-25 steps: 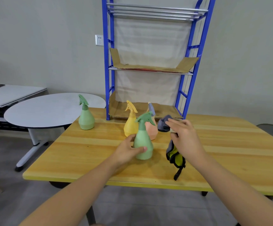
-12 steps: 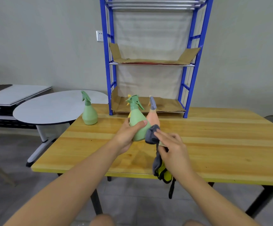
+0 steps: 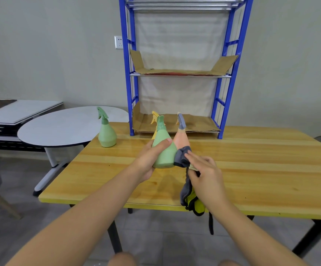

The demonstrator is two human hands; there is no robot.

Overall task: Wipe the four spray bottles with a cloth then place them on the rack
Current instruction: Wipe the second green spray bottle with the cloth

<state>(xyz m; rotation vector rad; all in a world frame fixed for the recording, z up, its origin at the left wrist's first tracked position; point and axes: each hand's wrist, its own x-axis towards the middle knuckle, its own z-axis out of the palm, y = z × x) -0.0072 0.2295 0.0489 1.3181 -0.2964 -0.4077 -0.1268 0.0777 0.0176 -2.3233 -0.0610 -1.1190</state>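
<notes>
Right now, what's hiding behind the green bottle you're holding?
Behind the held green bottle peeks a yellow bottle; only its trigger and a sliver show. The pink bottle stands beside it, its base covered by the cloth.

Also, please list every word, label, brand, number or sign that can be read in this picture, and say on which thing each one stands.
None can be read.
Green spray bottle held in the left hand: no label shows.
Second green bottle, pink bottle, yellow bottle: plain, no print visible.
Cloth in the right hand: no text.
Cardboard liners on the blue rack: no readable print.
Wall socket: no marking legible.
</notes>
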